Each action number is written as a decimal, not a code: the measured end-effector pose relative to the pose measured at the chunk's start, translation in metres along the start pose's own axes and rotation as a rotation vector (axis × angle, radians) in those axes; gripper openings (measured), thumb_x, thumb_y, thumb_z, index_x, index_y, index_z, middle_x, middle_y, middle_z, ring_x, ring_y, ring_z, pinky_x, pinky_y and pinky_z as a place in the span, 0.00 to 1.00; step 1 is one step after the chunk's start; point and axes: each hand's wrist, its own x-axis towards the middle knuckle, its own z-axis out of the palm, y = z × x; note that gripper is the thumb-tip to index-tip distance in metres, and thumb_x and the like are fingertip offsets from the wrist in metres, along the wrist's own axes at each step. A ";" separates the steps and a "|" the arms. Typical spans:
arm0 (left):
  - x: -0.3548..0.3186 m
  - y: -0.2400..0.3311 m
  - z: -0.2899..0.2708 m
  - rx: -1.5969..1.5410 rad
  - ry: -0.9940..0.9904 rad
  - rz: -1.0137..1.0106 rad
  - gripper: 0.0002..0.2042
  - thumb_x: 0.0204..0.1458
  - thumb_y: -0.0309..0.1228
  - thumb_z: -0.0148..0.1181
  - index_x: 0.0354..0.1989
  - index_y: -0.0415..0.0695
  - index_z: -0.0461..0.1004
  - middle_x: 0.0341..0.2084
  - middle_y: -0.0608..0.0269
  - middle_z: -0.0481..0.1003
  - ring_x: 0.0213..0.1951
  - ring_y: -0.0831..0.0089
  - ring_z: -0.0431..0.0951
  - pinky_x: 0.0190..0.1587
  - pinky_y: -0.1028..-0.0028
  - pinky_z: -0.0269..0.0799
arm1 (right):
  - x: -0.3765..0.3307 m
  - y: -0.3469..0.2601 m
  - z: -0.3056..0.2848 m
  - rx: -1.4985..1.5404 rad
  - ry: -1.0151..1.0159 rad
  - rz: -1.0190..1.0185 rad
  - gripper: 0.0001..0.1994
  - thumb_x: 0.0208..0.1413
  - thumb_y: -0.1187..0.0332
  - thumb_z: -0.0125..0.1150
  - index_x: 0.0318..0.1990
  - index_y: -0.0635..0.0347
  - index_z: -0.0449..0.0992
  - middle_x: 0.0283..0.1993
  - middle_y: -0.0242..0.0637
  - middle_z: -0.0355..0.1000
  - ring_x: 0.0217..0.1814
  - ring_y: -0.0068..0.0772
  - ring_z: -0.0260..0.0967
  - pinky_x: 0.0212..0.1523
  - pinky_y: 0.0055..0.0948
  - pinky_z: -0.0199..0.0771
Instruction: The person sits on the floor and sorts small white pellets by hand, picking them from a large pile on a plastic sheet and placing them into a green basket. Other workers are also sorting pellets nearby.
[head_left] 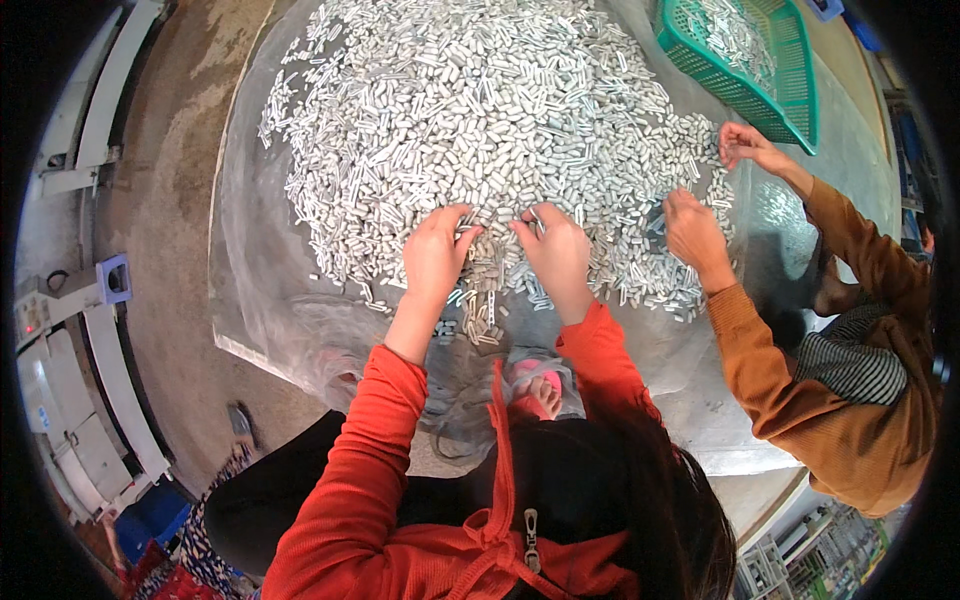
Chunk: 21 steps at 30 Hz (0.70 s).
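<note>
A wide heap of small silver-grey oblong metal pieces (440, 110) covers the table before me. My left hand (432, 255) is at the heap's near edge, thumb and forefinger closed around what looks like one small piece. Close by on the right, my right hand (558, 255) pinches another small piece between thumb and fingertips. The fingers partly hide both pieces. Between my wrists, a small spread of loose pieces (485, 315) lies near the table's front edge, some darker or bluish.
Clear plastic sheeting (262, 270) covers the table (660, 350). At the far right, a green basket (800, 90) holds more pieces. A co-worker's two hands (697, 238) reach into the heap's right side, in brown sleeves (765, 375). Machines (75, 380) line the left.
</note>
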 end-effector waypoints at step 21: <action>0.050 -0.033 -0.055 -0.473 0.065 -0.235 0.07 0.55 0.30 0.53 0.37 0.40 0.75 0.19 0.76 0.67 0.20 0.90 0.58 0.22 0.85 0.53 | 0.041 -0.064 0.041 0.256 -0.334 -0.247 0.06 0.51 0.68 0.53 0.34 0.58 0.69 0.30 0.39 0.71 0.30 0.33 0.72 0.30 0.33 0.71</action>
